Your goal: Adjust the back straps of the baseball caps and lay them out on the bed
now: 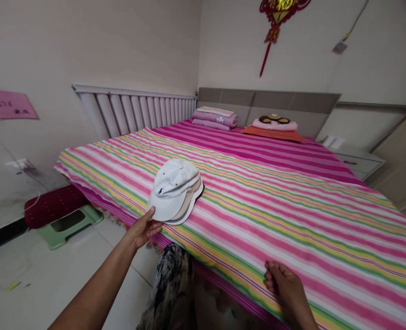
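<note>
Several baseball caps (175,183) lie nested in a stack near the edge of the bed. The top one is white with a small dark logo on its front; beige, white and dark brims show beneath it. At the left side of the brims is my left hand (146,227), its thumb on the top brim and its fingers curled underneath. My right hand (285,286) is over the striped sheet (244,215) at lower right, apart from the caps. Its fingers are curled in, and nothing shows in them.
Folded purple bedding (214,119) and a pink folded item (275,124) sit by the headboard (230,98). A white radiator (130,110) runs along the left wall. On the floor at left are a green stool (68,224) and a dark red cushion (54,206). A nightstand (357,160) stands at right.
</note>
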`<state>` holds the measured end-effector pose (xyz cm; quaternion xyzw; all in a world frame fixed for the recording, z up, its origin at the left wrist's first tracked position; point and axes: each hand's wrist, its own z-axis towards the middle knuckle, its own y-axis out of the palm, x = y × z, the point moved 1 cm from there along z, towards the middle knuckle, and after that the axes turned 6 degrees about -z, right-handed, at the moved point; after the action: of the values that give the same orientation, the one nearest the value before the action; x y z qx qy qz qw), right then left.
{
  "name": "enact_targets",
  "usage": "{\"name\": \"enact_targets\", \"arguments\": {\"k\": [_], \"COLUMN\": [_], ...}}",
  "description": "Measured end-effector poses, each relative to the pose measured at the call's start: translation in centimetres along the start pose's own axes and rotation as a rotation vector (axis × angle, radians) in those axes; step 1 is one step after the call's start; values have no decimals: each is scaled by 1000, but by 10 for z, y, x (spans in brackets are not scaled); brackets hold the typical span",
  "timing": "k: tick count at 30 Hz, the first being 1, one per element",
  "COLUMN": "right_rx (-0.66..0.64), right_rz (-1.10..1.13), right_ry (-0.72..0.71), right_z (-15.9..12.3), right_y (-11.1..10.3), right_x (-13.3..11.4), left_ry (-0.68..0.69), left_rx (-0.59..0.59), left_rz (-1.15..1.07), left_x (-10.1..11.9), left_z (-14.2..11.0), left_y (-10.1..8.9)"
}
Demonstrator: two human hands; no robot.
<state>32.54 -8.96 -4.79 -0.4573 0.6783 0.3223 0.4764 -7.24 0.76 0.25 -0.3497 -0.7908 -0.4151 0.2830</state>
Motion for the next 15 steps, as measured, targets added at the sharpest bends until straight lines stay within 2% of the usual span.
{"name": "enact_targets", "arguments": {"k": [6,12,15], "right_rx": [3,5,12], "right_rz": [26,27,15], "right_ry": [-7,-21,-32], "right_z": [2,0,-3], "right_y": [0,1,2], "right_x": [3,2,-1], "left_ry": [54,112,179], "left_rx": [25,47,-7], "left_rz": [-184,-326,-487], "left_x": [-3,-9,-17], "left_z": [7,15,14], "left_y": [26,35,43]}}
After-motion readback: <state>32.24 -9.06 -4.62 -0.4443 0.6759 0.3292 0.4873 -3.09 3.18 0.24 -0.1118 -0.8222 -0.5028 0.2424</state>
